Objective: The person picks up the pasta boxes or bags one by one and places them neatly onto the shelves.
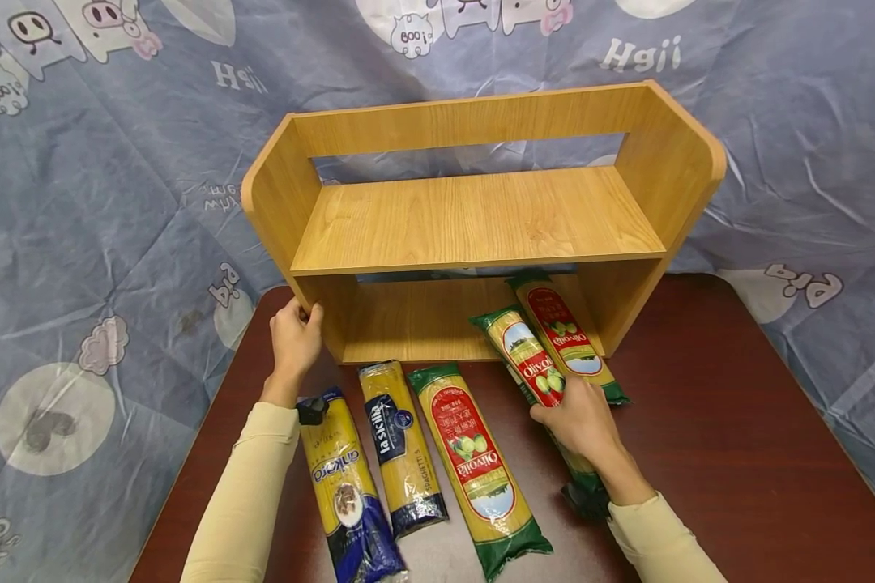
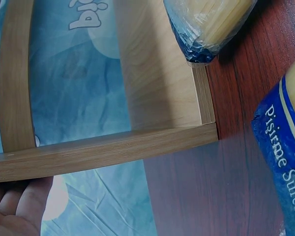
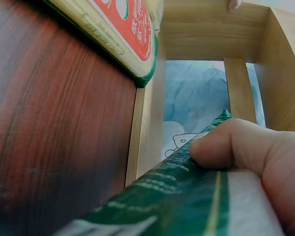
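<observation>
My right hand point(image 1: 582, 417) grips a green-ended Olivoila spaghetti pack point(image 1: 521, 350) by its side. Its far end tilts into the lower level of the wooden shelf point(image 1: 481, 219). In the right wrist view the thumb presses on the green wrapper point(image 3: 172, 191). Just right of it, another Olivoila pack point(image 1: 561, 328) lies partly inside the lower level, its near end sticking out. My left hand point(image 1: 295, 344) holds the front edge of the shelf's left side panel; the left wrist view shows its fingers point(image 2: 32, 199) against the panel's outer face.
On the dark red table point(image 1: 729, 421), in front of the shelf, lie a blue-and-yellow Ankara pasta pack point(image 1: 344, 486), a La Sicilia spaghetti pack point(image 1: 401, 445) and a third Olivoila pack point(image 1: 474, 461). A printed blue cloth point(image 1: 117, 243) hangs behind and around the table.
</observation>
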Demonstrator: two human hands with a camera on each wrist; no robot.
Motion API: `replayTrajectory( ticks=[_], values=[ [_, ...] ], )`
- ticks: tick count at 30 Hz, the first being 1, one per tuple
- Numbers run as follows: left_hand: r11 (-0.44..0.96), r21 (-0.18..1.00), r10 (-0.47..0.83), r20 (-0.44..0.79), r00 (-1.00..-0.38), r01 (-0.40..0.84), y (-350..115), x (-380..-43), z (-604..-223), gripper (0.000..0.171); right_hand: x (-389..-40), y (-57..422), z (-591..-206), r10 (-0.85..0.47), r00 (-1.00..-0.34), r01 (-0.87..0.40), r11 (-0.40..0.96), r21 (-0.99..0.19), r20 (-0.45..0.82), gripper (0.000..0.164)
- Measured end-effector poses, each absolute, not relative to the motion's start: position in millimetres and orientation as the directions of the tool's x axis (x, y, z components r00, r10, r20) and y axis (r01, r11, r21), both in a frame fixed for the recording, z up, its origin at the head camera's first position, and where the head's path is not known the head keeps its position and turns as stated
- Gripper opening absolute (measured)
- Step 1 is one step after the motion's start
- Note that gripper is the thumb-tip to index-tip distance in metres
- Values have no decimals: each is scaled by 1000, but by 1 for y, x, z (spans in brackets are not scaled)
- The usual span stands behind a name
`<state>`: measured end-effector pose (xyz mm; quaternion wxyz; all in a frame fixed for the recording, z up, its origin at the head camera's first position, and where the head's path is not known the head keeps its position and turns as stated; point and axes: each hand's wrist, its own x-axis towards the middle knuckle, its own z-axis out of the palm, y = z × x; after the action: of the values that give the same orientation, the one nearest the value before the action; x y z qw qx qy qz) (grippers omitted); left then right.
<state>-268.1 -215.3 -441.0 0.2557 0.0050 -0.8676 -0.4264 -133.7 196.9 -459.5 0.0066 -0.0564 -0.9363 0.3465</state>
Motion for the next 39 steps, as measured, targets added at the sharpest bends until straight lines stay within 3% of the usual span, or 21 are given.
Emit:
replayTrajectory(
  ticks=[22, 39],
  values=[
    [638, 744, -238, 437, -868, 200, -215, -270, -442, 19, -171, 184, -458, 105, -987, 159, 736, -658, -120, 41],
    [635, 745, -235, 438, -868, 204, -215, -271, -444, 18, -205, 173, -455, 96, -991, 130, 710, -692, -88, 40]
  ],
)
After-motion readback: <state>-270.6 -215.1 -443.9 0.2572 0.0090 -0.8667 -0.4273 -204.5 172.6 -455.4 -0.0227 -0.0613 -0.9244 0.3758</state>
